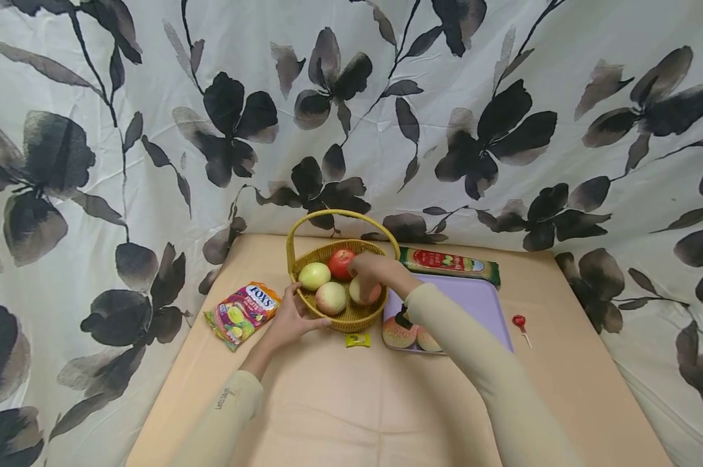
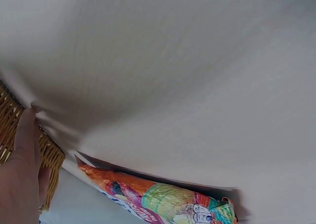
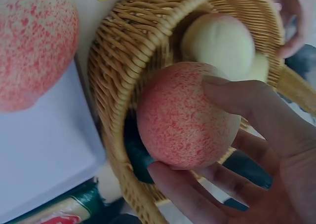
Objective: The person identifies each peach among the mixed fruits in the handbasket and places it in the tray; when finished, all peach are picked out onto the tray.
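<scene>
A woven yellow basket point(image 1: 351, 319) with a hoop handle stands at the table's middle. In it lie a green apple point(image 1: 313, 275), a red apple point(image 1: 340, 263) and a pale peach point(image 1: 331, 298). My right hand point(image 1: 368, 284) reaches into the basket's right side and grips a speckled pink peach point(image 3: 173, 110) between thumb and fingers, just inside the wicker rim point(image 3: 118, 71). My left hand point(image 1: 294, 316) holds the basket's near left wall, thumb up by the rim. In the left wrist view that hand point(image 2: 19, 169) lies against the wicker point(image 2: 7, 118).
A purple tray point(image 1: 474, 298) right of the basket carries two peaches point(image 1: 406, 334) at its near left corner. A green packet point(image 1: 449, 264) lies behind the tray. A Fox's candy bag point(image 1: 243, 311) lies left of the basket, a yellow sweet point(image 1: 357, 339) in front, a red lollipop point(image 1: 521, 322) right.
</scene>
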`<control>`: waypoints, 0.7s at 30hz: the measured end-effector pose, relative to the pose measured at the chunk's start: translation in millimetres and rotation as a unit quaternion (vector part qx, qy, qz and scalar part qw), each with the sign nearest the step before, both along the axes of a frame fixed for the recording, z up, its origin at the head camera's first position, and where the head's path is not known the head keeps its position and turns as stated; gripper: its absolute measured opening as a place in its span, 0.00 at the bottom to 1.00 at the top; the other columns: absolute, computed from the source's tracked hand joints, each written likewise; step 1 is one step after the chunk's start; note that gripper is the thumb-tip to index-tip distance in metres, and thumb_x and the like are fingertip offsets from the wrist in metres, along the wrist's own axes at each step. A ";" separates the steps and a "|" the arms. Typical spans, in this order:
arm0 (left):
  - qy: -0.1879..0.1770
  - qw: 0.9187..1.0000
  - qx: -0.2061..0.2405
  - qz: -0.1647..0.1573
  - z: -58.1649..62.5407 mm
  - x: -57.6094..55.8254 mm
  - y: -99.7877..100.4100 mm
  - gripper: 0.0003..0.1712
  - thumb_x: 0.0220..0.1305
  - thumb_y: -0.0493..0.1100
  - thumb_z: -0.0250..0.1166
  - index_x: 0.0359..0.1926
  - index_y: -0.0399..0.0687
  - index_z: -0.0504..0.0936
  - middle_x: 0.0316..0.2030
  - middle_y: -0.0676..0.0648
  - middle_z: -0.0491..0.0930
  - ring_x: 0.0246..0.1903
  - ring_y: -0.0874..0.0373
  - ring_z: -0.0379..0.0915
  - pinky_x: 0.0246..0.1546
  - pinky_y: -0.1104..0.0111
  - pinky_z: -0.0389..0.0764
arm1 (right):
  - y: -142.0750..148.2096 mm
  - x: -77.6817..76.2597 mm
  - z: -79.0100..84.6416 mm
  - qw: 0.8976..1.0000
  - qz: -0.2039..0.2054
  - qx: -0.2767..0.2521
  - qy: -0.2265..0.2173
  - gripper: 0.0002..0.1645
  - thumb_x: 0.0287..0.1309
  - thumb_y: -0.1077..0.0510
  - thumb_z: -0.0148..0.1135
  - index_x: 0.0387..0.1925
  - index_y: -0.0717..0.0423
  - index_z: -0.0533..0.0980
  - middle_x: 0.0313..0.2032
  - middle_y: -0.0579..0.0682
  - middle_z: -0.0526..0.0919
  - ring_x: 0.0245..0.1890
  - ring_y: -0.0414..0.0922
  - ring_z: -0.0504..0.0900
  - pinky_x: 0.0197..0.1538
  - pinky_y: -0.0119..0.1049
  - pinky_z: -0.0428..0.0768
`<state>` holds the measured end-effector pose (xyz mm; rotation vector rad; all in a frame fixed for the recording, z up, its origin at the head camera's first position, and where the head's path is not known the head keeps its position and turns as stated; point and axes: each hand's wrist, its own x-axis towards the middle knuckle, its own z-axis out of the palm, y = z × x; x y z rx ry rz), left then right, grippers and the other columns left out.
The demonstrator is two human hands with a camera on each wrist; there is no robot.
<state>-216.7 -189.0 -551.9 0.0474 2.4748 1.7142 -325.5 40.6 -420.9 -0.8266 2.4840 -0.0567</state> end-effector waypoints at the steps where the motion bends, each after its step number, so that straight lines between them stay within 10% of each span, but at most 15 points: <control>1: 0.000 1.000 0.001 0.000 0.0 0.1 0.2 0.76 0.47 0.56 0.85 0.81 0.46 0.40 0.79 0.31 0.52 0.76 0.37 0.61 0.75 0.48 0.68 | 2.3 2.8 4.2 1.000 0.001 -0.007 0.003 0.19 0.46 0.64 0.78 0.34 0.52 0.74 0.34 0.48 0.71 0.34 0.45 0.69 0.33 0.35 0.68; 21: 0.001 1.000 0.002 -0.005 1.6 1.4 0.5 0.76 0.48 0.55 0.85 0.81 0.46 0.39 0.79 0.30 0.53 0.76 0.36 0.62 0.75 0.48 0.68 | 72.4 56.5 53.8 0.996 0.035 -0.078 0.018 0.34 0.43 0.53 0.84 0.55 0.51 0.81 0.44 0.50 0.82 0.43 0.46 0.76 0.43 0.37 0.81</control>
